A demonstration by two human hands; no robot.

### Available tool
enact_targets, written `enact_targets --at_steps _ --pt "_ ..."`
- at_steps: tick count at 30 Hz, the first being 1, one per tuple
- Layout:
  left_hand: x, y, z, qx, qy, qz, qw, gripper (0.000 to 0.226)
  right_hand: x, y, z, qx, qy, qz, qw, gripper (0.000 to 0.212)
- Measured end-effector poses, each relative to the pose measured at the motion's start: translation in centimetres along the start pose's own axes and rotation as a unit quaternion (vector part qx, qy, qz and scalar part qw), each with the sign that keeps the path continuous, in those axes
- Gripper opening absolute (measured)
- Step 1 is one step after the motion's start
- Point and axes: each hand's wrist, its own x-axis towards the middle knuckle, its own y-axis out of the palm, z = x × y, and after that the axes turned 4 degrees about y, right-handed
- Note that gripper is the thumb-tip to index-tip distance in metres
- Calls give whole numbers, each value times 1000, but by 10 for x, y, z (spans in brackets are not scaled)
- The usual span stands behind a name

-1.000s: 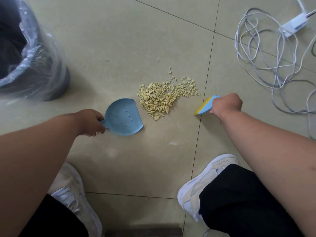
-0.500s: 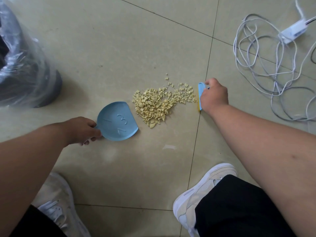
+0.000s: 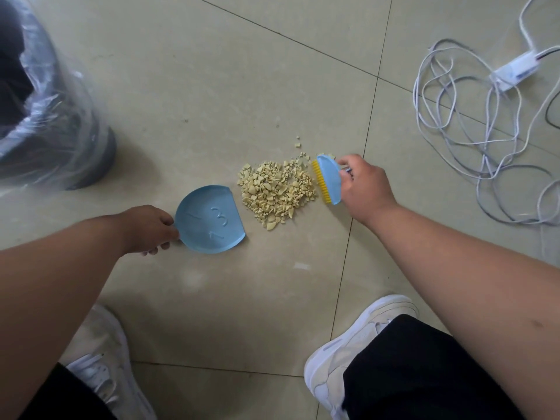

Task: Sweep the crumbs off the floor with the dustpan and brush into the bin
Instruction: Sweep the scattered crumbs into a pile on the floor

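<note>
Crumbs [image 3: 277, 190]: a pale yellow heap on the floor [image 3: 212, 86] at mid-scene, between pan and brush; a few strays lie just beyond its far edge.
Brush [image 3: 328, 178]: blue back, yellow bristles, standing at the heap's right edge with the bristles touching the crumbs and facing left; judged so placed that a leftward stroke drives the heap toward the pan.
Pan [image 3: 209, 219]: blue, flat on the floor just left of the heap, its straight lip turned toward the crumbs with a narrow gap between; judged set there as the catch for the stroke. Nothing lies in it yet.
Right hand [image 3: 363, 189]: closed around the brush from its right side, forearm reaching in from the near right.
Left hand [image 3: 151, 227]: fingers curled shut on the pan's near-left end, where the handle is hidden; forearm low, coming from the near left, steadying the pan.
Bin [image 3: 45, 116]: dark, lined with a clear bag, far left, well apart from the heap.
Cable [image 3: 472, 131]: white loops at far right, clear of the sweep.
Shoes [image 3: 348, 353]: white, at the near edge.
</note>
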Motion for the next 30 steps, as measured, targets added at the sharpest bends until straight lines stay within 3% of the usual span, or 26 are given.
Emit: enact_targets --at_steps 5,11,22,30 --pt "3 2 2 10 1 2 1000 25 22 -21 -23 -10 94 -74 993 31" --pt "10 4 8 -7 -9 2 1000 28 35 -19 -33 -46 148 -60 986 29" --pt "12 6 7 10 -14 4 1000 37 32 14 30 -58 -16 6 998 25" --pt "12 4 14 7 -10 -3 1000 33 8 22 38 -53 -87 46 994 27"
